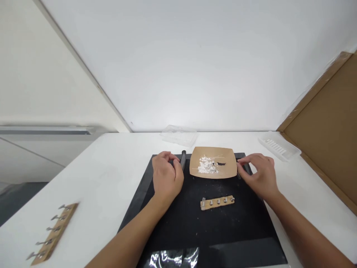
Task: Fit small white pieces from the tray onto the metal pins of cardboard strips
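Observation:
A tan shallow tray (227, 171) sits at the far end of a black mat (178, 219), holding a pile of small white pieces (206, 165) and a thin dark strip (221, 164). To its left, my left hand (166, 174) is curled closed beside a dark curved handle (183, 160); its fingertips are partly hidden. By the tray's right edge, thumb and index finger of my right hand (259, 174) come together in a pinch, near a small dark thin piece (238, 175). Nearer me on the mat lies a small wooden strip (218, 203) with several metal bits and a clear piece at its left end.
On the white table (92, 178), a wooden rack (55, 232) with several metal pegs lies at left. A clear plastic lid (180, 135) is by the wall, and a clear tray with white strips (279, 146) at right, beside a cardboard panel (329, 130). Shiny plastic (173, 258) lies at the front.

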Demonstrator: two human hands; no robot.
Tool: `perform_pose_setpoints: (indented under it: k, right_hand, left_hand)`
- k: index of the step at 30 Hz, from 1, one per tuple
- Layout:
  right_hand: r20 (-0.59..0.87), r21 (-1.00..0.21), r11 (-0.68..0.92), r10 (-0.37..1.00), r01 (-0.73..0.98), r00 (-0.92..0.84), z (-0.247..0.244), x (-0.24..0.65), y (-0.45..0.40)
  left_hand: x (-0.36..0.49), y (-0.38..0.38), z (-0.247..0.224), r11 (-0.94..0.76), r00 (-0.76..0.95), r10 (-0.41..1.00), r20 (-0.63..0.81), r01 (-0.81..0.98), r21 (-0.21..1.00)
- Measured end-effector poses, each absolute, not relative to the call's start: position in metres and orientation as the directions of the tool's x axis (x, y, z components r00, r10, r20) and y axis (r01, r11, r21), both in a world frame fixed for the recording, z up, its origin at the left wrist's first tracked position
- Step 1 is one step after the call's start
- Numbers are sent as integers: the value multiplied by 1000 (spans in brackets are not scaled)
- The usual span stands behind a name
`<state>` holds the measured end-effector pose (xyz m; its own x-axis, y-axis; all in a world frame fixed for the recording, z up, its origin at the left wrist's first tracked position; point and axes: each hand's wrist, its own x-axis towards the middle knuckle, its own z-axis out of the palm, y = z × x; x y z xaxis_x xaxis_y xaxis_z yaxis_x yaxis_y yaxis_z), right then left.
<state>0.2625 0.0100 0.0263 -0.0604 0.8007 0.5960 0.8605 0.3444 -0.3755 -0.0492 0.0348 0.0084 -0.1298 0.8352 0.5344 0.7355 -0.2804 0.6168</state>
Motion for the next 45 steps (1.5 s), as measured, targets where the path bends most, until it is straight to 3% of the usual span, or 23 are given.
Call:
perform_pose_setpoints:
  k: [4, 7, 10, 17, 21, 24, 28, 31, 34, 38, 45]
  right_hand:
    - [342, -486, 203, 939, 850, -29, 27, 299, 26]
    - [137, -487, 235, 972, 841, -192, 25, 310, 28]
    - [28, -541, 312, 935, 781, -354, 18, 310, 30]
    - [10, -615, 321, 916, 720, -400, 4, 308, 38]
    - [55, -582, 360, 912, 729, -406, 4, 306, 38]
    - [94, -530, 413, 896, 740, -433, 7, 304, 37]
    - [123, -449, 461, 880, 765, -458, 8, 301, 35]
    - [116, -282, 468, 883, 838, -454, 2, 296, 32]
    - [109, -155, 455, 890, 877, -443, -6, 291, 29]
    - [101, -152, 432, 902, 889, -421, -9, 285, 28]
    - [81, -213, 395, 918, 894, -387, 1, 282, 25]
  left_hand:
    - [-55, 46, 4, -176, -160, 822, 547, 841, 512]
    - [-58, 50, 0, -115, -179, 833, 524, 869, 480]
    - [-59, 52, -3, -89, -183, 848, 497, 877, 473]
    - [-60, 52, -7, -107, -158, 853, 497, 880, 464]
    - [-60, 52, -9, -126, -117, 862, 493, 894, 431]
    - [-57, 50, -4, -88, -116, 878, 464, 914, 395]
    - [-53, 46, 3, 29, -113, 950, 290, 959, 281]
    - [-51, 42, 3, 7, -47, 980, 192, 980, 201]
    - [-50, 39, -1, -30, 4, 981, 196, 991, 130]
    - [-50, 38, -4, -42, 30, 986, 162, 997, 69]
    - [-57, 45, -6, -27, 16, 992, 124, 996, 83]
